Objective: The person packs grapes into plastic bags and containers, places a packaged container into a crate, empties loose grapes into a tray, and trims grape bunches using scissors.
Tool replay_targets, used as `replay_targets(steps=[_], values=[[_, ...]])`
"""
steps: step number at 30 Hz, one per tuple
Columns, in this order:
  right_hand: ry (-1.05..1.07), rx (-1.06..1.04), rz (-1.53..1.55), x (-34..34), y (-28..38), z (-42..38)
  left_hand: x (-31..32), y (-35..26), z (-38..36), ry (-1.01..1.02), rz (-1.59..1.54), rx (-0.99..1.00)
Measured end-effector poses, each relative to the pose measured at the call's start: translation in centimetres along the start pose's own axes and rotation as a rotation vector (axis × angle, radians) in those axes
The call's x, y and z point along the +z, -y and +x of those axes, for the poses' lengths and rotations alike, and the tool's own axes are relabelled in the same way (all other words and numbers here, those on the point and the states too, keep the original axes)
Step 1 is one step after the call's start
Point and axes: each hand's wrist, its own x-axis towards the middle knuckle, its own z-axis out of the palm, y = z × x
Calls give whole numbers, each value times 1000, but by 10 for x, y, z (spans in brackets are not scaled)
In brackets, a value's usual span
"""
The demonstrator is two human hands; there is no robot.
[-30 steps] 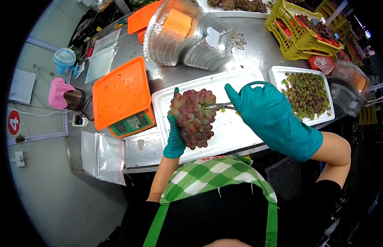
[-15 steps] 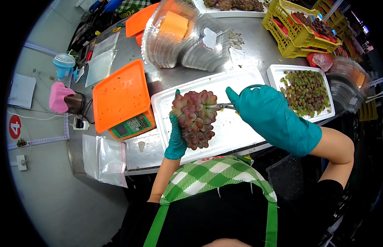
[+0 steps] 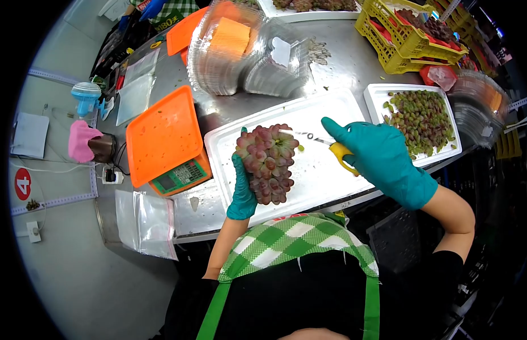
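In a teal glove, my left hand is closed around the left side of a bunch of reddish-green grapes, held over a white foam tray. My right hand, gloved alike, grips yellow-handled scissors. Their blades point left and reach the upper right edge of the bunch. A small green grape shows just right of the bunch, against the white tray. To the right, a second white tray contains many loose green and reddish grapes.
An orange scale stands left of the tray, with clear plastic bags below it. Stacked clear plastic containers stand behind. Yellow crates sit at back right, and a blue fan at left.
My right hand has turned, so the scissors' yellow handle now shows and the blades point to the bunch's upper edge. A small green grape has appeared beside the bunch.
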Motion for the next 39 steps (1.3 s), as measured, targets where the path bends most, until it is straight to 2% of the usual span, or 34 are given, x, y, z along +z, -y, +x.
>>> replay_targets(steps=[2, 5, 8, 14, 20, 23, 26, 27, 28, 30, 33, 34, 36, 39], values=[[35, 76, 116, 7, -4, -6, -2, 2, 1, -9, 7, 2], [103, 76, 94, 10, 0, -9, -2, 3, 2, 5, 12, -11], [11, 38, 83, 11, 0, -5, 0, 5, 2, -18, 2, -21], [0, -1, 62, 13, 3, -2, 5, 3, 0, 0, 30, -21], [32, 39, 118, 16, 2, -4, 3, 4, -2, -1, 13, -41], [49, 131, 211, 9, 1, -8, -4, 5, -3, 8, -22, -57], [-135, 207, 399, 26, -9, -14, -8, 6, -2, -11, -64, -48], [-130, 197, 280, 39, -17, -19, -9, 6, -2, -35, -66, -39], [-12, 210, 62, 57, -28, -32, -9, 6, -2, -59, -68, -31], [539, 367, -125, 68, -35, -35, -9, 5, 1, -121, -42, -12], [98, 535, 330, 53, -13, -28, -11, 9, 6, -163, -105, 1], [40, 557, 490, 53, -8, -20, -11, 11, 8, -178, -114, -1], [-210, 336, 923, 59, 7, -7, -4, 12, 13, -178, -121, 0], [-255, 49, 844, 48, 31, 18, -17, 23, 18, -44, -217, -72]])
